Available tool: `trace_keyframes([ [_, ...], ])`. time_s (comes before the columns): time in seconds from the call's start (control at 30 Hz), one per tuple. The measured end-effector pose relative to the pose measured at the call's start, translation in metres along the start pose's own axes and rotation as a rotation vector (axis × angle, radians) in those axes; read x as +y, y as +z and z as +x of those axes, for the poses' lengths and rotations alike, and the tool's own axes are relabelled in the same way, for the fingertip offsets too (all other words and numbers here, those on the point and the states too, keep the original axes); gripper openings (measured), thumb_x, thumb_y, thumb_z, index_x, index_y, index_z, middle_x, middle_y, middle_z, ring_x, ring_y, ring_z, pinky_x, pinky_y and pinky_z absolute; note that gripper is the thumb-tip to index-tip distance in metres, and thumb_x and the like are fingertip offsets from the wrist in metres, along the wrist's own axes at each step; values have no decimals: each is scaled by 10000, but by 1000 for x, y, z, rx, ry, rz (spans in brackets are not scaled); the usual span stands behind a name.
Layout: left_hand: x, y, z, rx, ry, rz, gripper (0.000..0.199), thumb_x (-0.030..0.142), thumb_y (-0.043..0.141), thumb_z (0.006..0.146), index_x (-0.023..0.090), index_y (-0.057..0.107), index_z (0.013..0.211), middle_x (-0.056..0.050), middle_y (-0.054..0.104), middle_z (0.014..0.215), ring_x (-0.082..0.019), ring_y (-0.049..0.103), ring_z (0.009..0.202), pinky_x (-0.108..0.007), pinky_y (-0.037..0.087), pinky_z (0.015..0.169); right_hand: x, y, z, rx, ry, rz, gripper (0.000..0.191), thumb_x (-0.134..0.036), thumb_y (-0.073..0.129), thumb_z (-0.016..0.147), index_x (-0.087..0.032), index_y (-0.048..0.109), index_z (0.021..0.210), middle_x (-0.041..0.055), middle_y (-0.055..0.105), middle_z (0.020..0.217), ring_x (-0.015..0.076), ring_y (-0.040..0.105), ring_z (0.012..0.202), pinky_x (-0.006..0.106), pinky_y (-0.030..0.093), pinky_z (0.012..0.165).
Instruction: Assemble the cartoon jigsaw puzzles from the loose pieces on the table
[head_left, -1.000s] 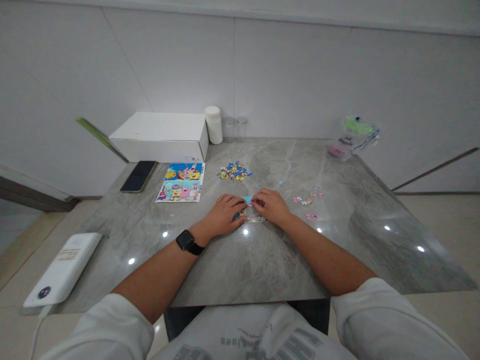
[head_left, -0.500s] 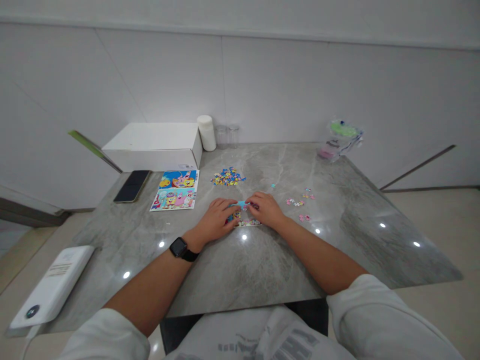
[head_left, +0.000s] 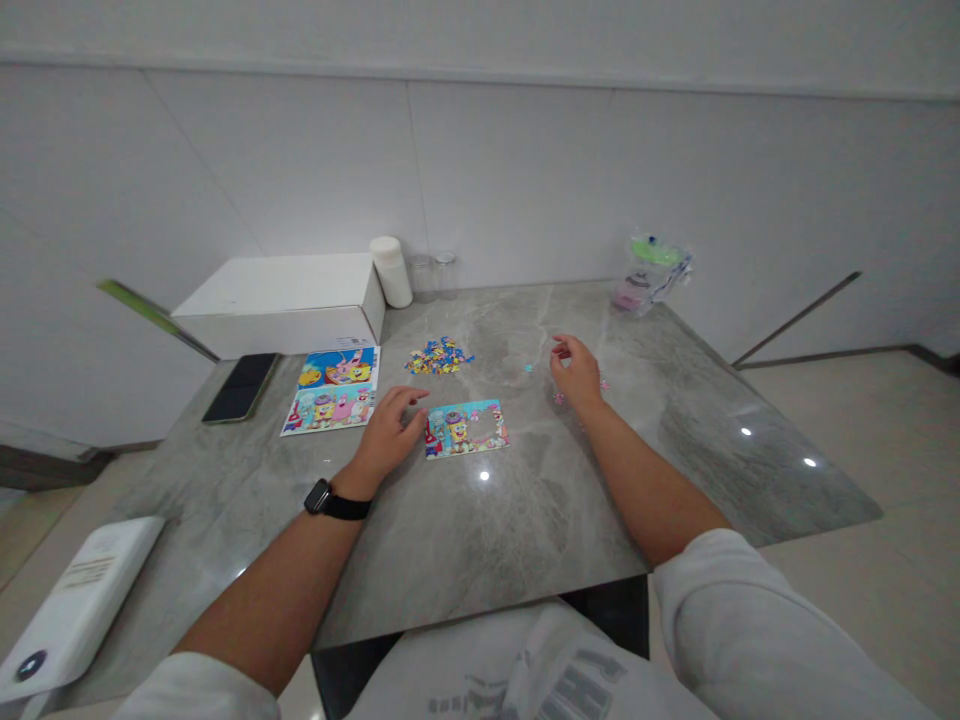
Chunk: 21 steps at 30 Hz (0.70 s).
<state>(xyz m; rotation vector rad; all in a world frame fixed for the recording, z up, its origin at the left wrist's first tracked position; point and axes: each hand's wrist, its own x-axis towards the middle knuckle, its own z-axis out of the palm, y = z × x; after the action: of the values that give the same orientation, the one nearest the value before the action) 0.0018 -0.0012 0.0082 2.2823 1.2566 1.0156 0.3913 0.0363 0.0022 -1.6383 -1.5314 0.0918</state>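
A partly filled jigsaw puzzle (head_left: 457, 432) with cartoon figures lies flat in front of me, with a pale bare patch right of its middle. My left hand (head_left: 390, 430), wearing a black watch, is just off the puzzle's left edge, its fingers apart and holding nothing. My right hand (head_left: 577, 372) hovers over the loose pieces on the right, fingers loosely bent and apart, with nothing visible in them. Under and beside it some pink puzzle pieces (head_left: 559, 398) show; others are hidden. A single light-blue piece (head_left: 529, 369) lies to its left.
Behind the puzzle is a heap of blue and yellow pieces (head_left: 440, 356). A printed picture sheet (head_left: 330, 408) and a phone (head_left: 241, 388) lie to the left, near a white box (head_left: 281, 300). A white bottle (head_left: 391, 272), clear jars (head_left: 433, 275) and a plastic bag (head_left: 651, 275) stand farther back.
Both hands have left the puzzle, uncovering it. My right hand has moved right and away from me to the loose pieces; my left has drawn back leftward. The view has shifted slightly.
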Motion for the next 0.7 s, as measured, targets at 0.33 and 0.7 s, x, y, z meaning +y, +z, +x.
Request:
trace_keyframes([
  [0.33, 0, 2, 0, -33, 0, -17, 278, 313, 541, 986, 220, 671, 1213, -84, 678, 1180, -235, 658, 1083, -441, 556, 1015, 12, 4, -2, -176, -32, -315, 302, -224, 585, 938, -225, 769, 1177, 123, 749, 1180, 281, 649, 1112, 433, 457, 1020],
  [0.7, 0, 3, -1, -57, 1, -28, 268, 279, 545, 985, 207, 673, 1209, -84, 673, 1171, -216, 651, 1038, -412, 550, 979, -11, 6, -11, -479, -242, -424, 304, -232, 598, 983, -254, 780, 1226, 118, 774, 1183, 292, 646, 1115, 440, 407, 1014],
])
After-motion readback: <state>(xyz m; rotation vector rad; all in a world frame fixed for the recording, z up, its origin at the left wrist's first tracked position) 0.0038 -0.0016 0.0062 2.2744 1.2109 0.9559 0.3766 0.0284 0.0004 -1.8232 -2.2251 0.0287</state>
